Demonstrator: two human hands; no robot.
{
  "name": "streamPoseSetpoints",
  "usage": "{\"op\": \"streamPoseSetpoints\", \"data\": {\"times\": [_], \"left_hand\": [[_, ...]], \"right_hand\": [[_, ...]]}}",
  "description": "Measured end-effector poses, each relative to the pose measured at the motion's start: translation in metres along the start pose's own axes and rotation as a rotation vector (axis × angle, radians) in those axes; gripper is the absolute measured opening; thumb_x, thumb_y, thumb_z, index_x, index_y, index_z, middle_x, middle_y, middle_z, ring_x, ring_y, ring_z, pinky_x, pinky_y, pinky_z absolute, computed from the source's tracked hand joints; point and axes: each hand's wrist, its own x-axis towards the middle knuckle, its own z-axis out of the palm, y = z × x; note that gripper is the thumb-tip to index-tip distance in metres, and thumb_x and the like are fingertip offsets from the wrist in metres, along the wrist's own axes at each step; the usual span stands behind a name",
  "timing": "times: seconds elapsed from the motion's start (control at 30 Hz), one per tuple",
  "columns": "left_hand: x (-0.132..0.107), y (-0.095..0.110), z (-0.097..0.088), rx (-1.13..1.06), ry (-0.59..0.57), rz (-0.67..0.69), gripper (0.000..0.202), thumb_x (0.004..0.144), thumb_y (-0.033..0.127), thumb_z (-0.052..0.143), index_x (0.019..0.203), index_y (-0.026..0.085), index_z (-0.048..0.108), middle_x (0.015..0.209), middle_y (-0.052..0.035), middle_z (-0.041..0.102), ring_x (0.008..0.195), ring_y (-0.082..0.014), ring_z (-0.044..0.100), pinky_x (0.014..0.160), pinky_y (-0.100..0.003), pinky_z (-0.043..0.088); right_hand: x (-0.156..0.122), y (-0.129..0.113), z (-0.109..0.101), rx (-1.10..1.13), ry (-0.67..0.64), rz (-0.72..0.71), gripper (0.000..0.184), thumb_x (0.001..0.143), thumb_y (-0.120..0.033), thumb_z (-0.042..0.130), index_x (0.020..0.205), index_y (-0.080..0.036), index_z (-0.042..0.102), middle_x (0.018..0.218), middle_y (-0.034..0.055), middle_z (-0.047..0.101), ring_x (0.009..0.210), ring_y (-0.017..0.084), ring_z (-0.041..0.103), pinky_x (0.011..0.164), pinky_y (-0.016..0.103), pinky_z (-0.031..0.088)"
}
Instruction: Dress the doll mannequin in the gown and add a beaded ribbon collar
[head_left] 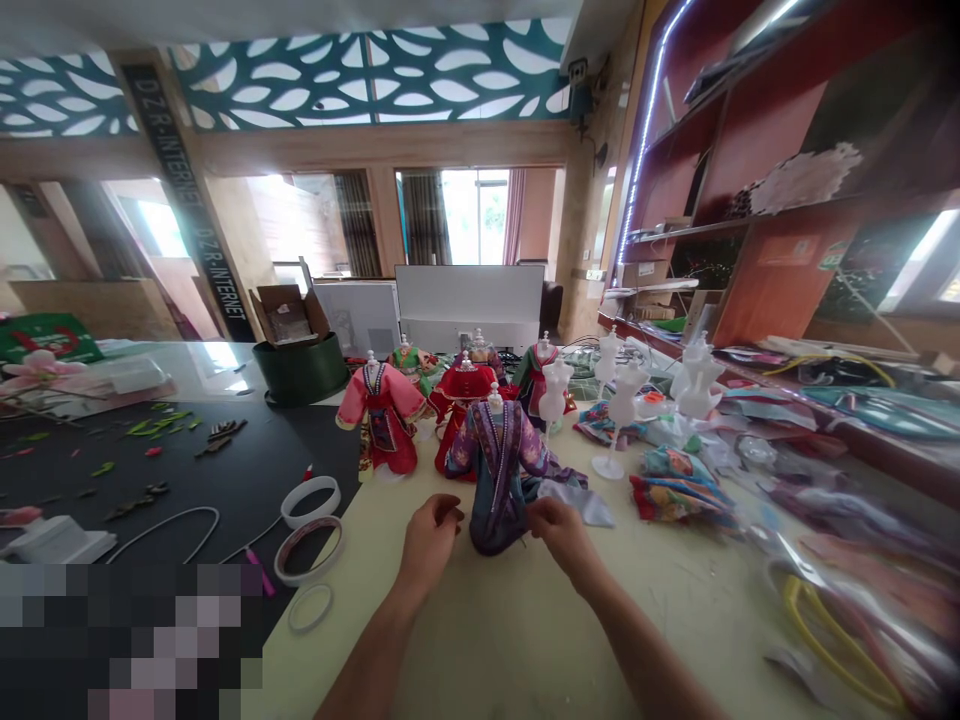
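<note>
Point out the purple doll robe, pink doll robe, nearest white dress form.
Purple doll robe [501, 475], head view, front panel.
Pink doll robe [386, 425], head view, front panel.
Nearest white dress form [622, 405], head view, torso.

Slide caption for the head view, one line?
Head view: left hand and right hand at a purple-and-teal miniature robe, with more dressed doll mannequins behind.

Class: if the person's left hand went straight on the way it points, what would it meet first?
The left hand would likely meet the purple-and-teal fabric doll robe first; depth is unclear.
</note>
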Motion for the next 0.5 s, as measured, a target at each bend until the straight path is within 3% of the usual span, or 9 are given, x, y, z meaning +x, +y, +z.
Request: {"op": "streamPoseSetpoints", "data": {"times": [0.13, 0.27, 0.5], "left_hand": [[0.001, 0.001, -0.003, -0.072, 0.139, 0.039, 0.025, 0.073, 0.033, 0.051, 0.089, 0.015, 0.056, 0.08, -0.0067, 0.064, 0.065, -0.0164, 0.061, 0.062, -0.029, 0.048], [-0.004, 0.008, -0.002, -0.112, 0.259, 0.118, 0.036, 0.077, 0.043, 0.05, 0.1, 0.016, 0.052, 0.093, -0.0086, 0.062, 0.083, -0.0186, 0.06, 0.073, -0.03, 0.047], [-0.019, 0.018, 0.006, -0.09, 0.225, 0.225, 0.032, 0.079, 0.045, 0.05, 0.092, 0.017, 0.057, 0.09, -0.0076, 0.063, 0.087, -0.0202, 0.059, 0.071, -0.027, 0.045]], "right_hand": [[0.002, -0.001, -0.003, 0.031, 0.111, -0.048, 0.013, 0.065, -0.024, 0.052, 0.071, -0.016, 0.062, 0.058, 0.0019, 0.06, 0.057, 0.018, 0.055, 0.054, 0.029, 0.043], [-0.001, -0.009, -0.003, 0.057, 0.206, -0.12, 0.022, 0.073, -0.034, 0.05, 0.082, -0.016, 0.059, 0.071, 0.0053, 0.062, 0.067, 0.02, 0.057, 0.063, 0.033, 0.046], [-0.011, -0.023, 0.001, 0.04, 0.229, -0.233, 0.021, 0.076, -0.036, 0.053, 0.081, -0.016, 0.059, 0.075, 0.0067, 0.061, 0.07, 0.02, 0.057, 0.066, 0.033, 0.046]]}}
